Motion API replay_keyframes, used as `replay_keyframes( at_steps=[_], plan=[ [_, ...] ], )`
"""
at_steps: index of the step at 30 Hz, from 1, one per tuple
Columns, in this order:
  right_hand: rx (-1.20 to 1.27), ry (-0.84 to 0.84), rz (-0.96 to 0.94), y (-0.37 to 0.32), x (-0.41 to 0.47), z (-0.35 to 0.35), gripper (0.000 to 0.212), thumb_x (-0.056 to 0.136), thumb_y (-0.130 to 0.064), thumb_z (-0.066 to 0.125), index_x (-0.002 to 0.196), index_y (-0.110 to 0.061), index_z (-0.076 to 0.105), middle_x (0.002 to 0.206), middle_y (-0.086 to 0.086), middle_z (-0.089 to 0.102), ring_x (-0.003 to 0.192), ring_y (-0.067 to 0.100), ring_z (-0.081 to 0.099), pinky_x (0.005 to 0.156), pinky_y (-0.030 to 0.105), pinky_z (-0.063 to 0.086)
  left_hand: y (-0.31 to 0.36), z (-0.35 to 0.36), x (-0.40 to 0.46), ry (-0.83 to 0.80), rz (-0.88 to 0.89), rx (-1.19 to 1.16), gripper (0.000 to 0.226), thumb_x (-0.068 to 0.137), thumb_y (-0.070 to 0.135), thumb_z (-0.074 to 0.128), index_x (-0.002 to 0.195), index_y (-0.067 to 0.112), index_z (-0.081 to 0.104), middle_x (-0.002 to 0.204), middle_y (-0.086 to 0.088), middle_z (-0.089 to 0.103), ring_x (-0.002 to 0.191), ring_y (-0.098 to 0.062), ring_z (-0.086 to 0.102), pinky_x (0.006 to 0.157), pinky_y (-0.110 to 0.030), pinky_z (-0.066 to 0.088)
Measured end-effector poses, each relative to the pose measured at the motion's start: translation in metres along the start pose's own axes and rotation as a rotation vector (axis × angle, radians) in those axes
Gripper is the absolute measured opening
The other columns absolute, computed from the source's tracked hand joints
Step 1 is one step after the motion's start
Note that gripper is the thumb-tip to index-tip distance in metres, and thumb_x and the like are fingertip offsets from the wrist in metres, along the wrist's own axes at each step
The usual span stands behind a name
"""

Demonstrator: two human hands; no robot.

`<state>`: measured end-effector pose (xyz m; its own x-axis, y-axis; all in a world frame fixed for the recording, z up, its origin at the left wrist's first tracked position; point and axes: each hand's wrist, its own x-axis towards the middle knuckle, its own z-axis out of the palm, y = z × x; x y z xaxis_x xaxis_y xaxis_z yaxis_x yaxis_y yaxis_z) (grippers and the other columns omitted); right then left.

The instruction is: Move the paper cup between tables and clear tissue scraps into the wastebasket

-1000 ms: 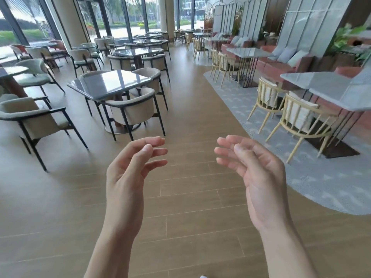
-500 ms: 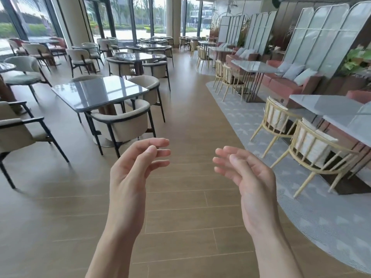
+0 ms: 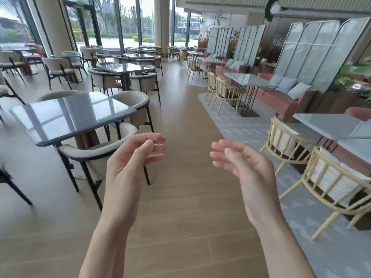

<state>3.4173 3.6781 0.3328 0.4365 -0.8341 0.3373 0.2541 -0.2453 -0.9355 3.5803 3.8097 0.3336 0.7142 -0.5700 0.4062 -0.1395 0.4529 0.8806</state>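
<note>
— On none of the tables we can see is there a paper cup, tissue scraps or a wastebasket; our left hand (image 3: 128,167) and right hand (image 3: 246,167) hang loosely curled, holding nothing.

— Then we judge we're between steps. Next we must find the cup, perhaps past the grey table (image 3: 68,115).

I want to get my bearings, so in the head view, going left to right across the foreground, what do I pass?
Grey square table → left hand → bare wood floor → right hand → yellow slatted chair.
</note>
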Motion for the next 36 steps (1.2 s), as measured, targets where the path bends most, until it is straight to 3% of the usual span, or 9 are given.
replay_keyframes(
  at_steps=[8, 14, 23, 28, 32, 36],
  plan=[
    [0.002, 0.088, 0.014, 0.071, 0.157, 0.018, 0.021, 0.103, -0.002, 0.055, 0.105, -0.009, 0.075, 0.108, 0.005, 0.079, 0.102, 0.024, 0.076, 0.093, 0.043, 0.059, -0.085, 0.03, 0.162, -0.109, -0.02, 0.031, 0.022, 0.092, 0.028, 0.061, 0.1, 0.017, 0.078, 0.112, -0.006, 0.076, 0.108, -0.026, 0.07, 0.09, -0.037, 0.052],
    [0.101, 0.129, 0.002, 0.14, 0.291, 0.024, 0.018, 0.095, -0.014, 0.061, 0.105, -0.008, 0.075, 0.109, 0.008, 0.078, 0.101, 0.025, 0.076, 0.089, 0.035, 0.061, -0.165, 0.053, 0.292, -0.068, 0.047, 0.008, 0.026, 0.087, 0.035, 0.06, 0.099, 0.019, 0.077, 0.114, -0.008, 0.075, 0.111, -0.031, 0.069, 0.091, -0.042, 0.053],
    [0.086, 0.087, -0.006, 0.197, 0.53, 0.041, 0.019, 0.102, -0.003, 0.055, 0.106, -0.005, 0.074, 0.108, 0.007, 0.079, 0.101, 0.025, 0.076, 0.093, 0.039, 0.061, -0.257, 0.107, 0.501, -0.067, 0.068, 0.04, 0.029, 0.091, 0.033, 0.059, 0.104, 0.014, 0.076, 0.117, -0.01, 0.075, 0.111, -0.032, 0.07, 0.092, -0.045, 0.053],
    [0.076, 0.044, 0.007, 0.23, 0.628, 0.057, 0.02, 0.093, -0.017, 0.061, 0.104, -0.008, 0.075, 0.108, 0.006, 0.079, 0.101, 0.024, 0.076, 0.093, 0.037, 0.061, -0.309, 0.116, 0.591, -0.037, 0.06, 0.028, 0.03, 0.091, 0.034, 0.059, 0.104, 0.014, 0.077, 0.117, -0.01, 0.075, 0.111, -0.033, 0.07, 0.093, -0.05, 0.054],
    [0.032, 0.037, 0.008, 0.274, 0.713, 0.074, 0.015, 0.101, -0.006, 0.059, 0.105, -0.007, 0.074, 0.108, 0.006, 0.079, 0.101, 0.024, 0.076, 0.093, 0.04, 0.061, -0.361, 0.122, 0.671, -0.048, 0.024, 0.018, 0.027, 0.088, 0.036, 0.061, 0.1, 0.019, 0.078, 0.114, -0.009, 0.075, 0.109, -0.03, 0.071, 0.092, -0.046, 0.054],
    [0.021, 0.038, -0.016, 0.315, 0.81, 0.103, 0.022, 0.091, -0.02, 0.061, 0.104, -0.009, 0.075, 0.108, 0.005, 0.079, 0.102, 0.024, 0.076, 0.092, 0.034, 0.061, -0.413, 0.122, 0.771, -0.053, 0.027, -0.003, 0.027, 0.087, 0.035, 0.061, 0.1, 0.018, 0.077, 0.114, -0.009, 0.076, 0.109, -0.028, 0.071, 0.091, -0.043, 0.056]
  ],
)
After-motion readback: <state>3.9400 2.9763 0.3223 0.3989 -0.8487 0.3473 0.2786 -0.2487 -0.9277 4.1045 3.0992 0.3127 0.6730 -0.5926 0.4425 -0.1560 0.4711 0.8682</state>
